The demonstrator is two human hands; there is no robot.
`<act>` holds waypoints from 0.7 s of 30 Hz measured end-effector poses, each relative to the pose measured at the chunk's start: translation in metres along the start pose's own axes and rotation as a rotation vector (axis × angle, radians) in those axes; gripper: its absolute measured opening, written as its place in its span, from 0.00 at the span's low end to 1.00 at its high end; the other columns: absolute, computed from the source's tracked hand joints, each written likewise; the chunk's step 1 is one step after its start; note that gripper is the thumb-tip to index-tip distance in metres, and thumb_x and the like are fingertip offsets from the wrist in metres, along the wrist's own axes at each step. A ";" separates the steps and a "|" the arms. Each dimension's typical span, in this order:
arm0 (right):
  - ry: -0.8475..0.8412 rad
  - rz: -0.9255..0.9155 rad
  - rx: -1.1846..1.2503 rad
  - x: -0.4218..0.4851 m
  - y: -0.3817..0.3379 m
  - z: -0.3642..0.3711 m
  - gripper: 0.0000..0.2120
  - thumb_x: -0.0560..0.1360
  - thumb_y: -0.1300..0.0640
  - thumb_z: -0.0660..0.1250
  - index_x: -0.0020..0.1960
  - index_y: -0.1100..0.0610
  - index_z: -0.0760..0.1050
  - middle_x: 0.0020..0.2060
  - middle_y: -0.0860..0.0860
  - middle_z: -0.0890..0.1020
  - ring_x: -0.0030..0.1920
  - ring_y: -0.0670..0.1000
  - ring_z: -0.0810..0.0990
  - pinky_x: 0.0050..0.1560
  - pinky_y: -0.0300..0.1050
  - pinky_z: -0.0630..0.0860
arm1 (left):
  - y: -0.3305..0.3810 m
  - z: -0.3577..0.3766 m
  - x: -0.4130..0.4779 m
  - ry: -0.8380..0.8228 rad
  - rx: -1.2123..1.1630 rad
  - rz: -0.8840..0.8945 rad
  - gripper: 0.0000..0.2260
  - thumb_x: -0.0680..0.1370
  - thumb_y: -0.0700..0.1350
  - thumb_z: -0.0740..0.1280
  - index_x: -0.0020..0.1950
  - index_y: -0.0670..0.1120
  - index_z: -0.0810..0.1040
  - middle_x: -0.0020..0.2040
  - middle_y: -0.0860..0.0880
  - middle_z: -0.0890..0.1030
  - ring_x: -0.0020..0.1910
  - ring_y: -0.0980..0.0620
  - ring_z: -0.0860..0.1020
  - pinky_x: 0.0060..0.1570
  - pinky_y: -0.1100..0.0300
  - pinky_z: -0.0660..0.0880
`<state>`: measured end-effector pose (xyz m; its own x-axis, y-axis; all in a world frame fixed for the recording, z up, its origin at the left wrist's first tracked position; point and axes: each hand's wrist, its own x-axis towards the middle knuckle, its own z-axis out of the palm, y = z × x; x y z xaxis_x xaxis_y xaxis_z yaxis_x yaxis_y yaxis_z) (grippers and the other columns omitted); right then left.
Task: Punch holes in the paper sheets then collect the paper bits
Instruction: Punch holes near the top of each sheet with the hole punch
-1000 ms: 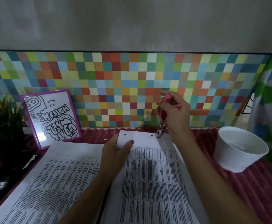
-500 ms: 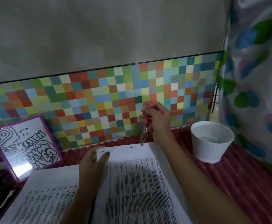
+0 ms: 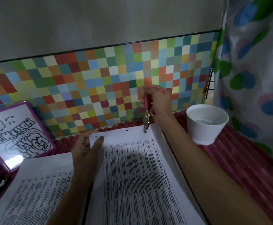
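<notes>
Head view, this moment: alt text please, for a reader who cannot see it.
The right hand holds a pink hole punch at the top edge of a printed sheet, which the left hand grips near its top left corner. A white cup stands to the right.

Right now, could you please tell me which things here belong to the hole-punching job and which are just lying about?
For the job: hole punch, gripped by the right hand; printed sheet, held by the left hand; second sheet beside it; white cup, probably for the bits.
Lying about: framed drawing; curtain.
</notes>
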<state>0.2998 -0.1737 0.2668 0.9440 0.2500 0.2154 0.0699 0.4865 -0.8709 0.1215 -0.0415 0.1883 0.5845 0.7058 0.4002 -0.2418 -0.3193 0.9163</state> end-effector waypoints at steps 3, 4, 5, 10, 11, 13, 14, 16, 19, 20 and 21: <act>0.040 -0.019 -0.034 0.002 -0.005 -0.005 0.07 0.75 0.66 0.63 0.39 0.62 0.77 0.28 0.57 0.76 0.26 0.55 0.72 0.29 0.45 0.72 | 0.000 -0.001 0.000 -0.006 -0.009 0.005 0.09 0.77 0.36 0.67 0.46 0.51 0.78 0.39 0.52 0.83 0.37 0.55 0.80 0.37 0.63 0.78; 0.055 -0.020 -0.033 0.003 -0.006 -0.007 0.07 0.75 0.65 0.63 0.39 0.62 0.77 0.28 0.58 0.77 0.26 0.54 0.72 0.28 0.44 0.71 | 0.001 -0.001 -0.001 -0.008 -0.015 0.012 0.09 0.77 0.36 0.67 0.46 0.51 0.77 0.39 0.52 0.84 0.37 0.55 0.81 0.37 0.64 0.78; 0.071 -0.017 -0.028 0.003 -0.007 -0.008 0.07 0.74 0.65 0.64 0.39 0.62 0.77 0.28 0.58 0.77 0.26 0.54 0.72 0.28 0.44 0.71 | 0.001 -0.001 -0.001 -0.013 -0.019 0.021 0.09 0.77 0.35 0.66 0.46 0.50 0.77 0.38 0.53 0.84 0.37 0.57 0.81 0.37 0.66 0.78; 0.123 -0.017 -0.028 0.002 -0.009 -0.007 0.08 0.74 0.64 0.64 0.37 0.62 0.76 0.27 0.57 0.76 0.25 0.54 0.72 0.27 0.44 0.71 | 0.004 -0.001 -0.001 -0.030 -0.036 0.042 0.09 0.77 0.33 0.65 0.46 0.48 0.77 0.37 0.55 0.84 0.35 0.60 0.80 0.35 0.69 0.78; 0.127 -0.020 -0.026 0.001 -0.009 -0.006 0.08 0.74 0.64 0.64 0.36 0.62 0.76 0.27 0.57 0.75 0.25 0.54 0.72 0.26 0.44 0.71 | 0.004 -0.001 -0.002 -0.032 -0.050 0.044 0.09 0.77 0.33 0.65 0.46 0.48 0.77 0.37 0.55 0.84 0.36 0.59 0.81 0.36 0.68 0.78; 0.135 -0.029 -0.030 0.001 -0.008 -0.005 0.09 0.74 0.64 0.64 0.35 0.62 0.76 0.26 0.58 0.75 0.24 0.54 0.71 0.26 0.44 0.70 | 0.005 -0.002 -0.002 -0.029 -0.070 0.042 0.09 0.77 0.33 0.65 0.47 0.47 0.77 0.37 0.54 0.84 0.36 0.59 0.81 0.36 0.68 0.78; 0.134 -0.036 -0.032 0.001 -0.008 -0.004 0.09 0.74 0.64 0.64 0.35 0.62 0.75 0.26 0.58 0.75 0.24 0.54 0.71 0.26 0.44 0.70 | 0.005 -0.002 -0.001 -0.026 -0.066 0.045 0.09 0.77 0.33 0.65 0.47 0.47 0.77 0.37 0.55 0.84 0.36 0.60 0.81 0.36 0.68 0.78; 0.138 -0.056 -0.029 0.000 -0.006 -0.004 0.10 0.74 0.64 0.63 0.34 0.61 0.74 0.27 0.59 0.74 0.24 0.54 0.71 0.26 0.44 0.69 | 0.005 -0.002 -0.001 -0.030 -0.058 0.054 0.08 0.77 0.33 0.65 0.46 0.46 0.77 0.37 0.55 0.84 0.35 0.60 0.80 0.35 0.68 0.77; 0.168 -0.086 -0.045 -0.002 -0.005 -0.004 0.10 0.74 0.63 0.62 0.34 0.62 0.72 0.25 0.57 0.74 0.23 0.53 0.70 0.24 0.41 0.68 | 0.004 -0.003 -0.001 -0.024 -0.048 0.054 0.09 0.76 0.33 0.66 0.45 0.48 0.77 0.37 0.54 0.84 0.37 0.58 0.81 0.37 0.66 0.78; 0.171 -0.088 -0.054 -0.002 -0.005 -0.004 0.10 0.74 0.63 0.62 0.33 0.62 0.72 0.25 0.56 0.74 0.23 0.53 0.70 0.23 0.40 0.67 | 0.004 -0.002 -0.001 -0.024 -0.043 0.058 0.10 0.76 0.33 0.66 0.45 0.49 0.77 0.37 0.54 0.84 0.37 0.57 0.81 0.37 0.66 0.78; 0.170 -0.085 -0.060 -0.003 -0.006 -0.004 0.10 0.74 0.63 0.62 0.33 0.61 0.72 0.25 0.57 0.74 0.23 0.53 0.70 0.23 0.40 0.68 | 0.004 -0.002 -0.001 -0.025 -0.034 0.065 0.10 0.76 0.33 0.66 0.45 0.49 0.77 0.37 0.55 0.84 0.36 0.58 0.81 0.37 0.67 0.78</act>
<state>0.2978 -0.1805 0.2697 0.9743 0.0622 0.2164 0.1666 0.4475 -0.8787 0.1183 -0.0423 0.1920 0.5859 0.6682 0.4585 -0.3057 -0.3418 0.8887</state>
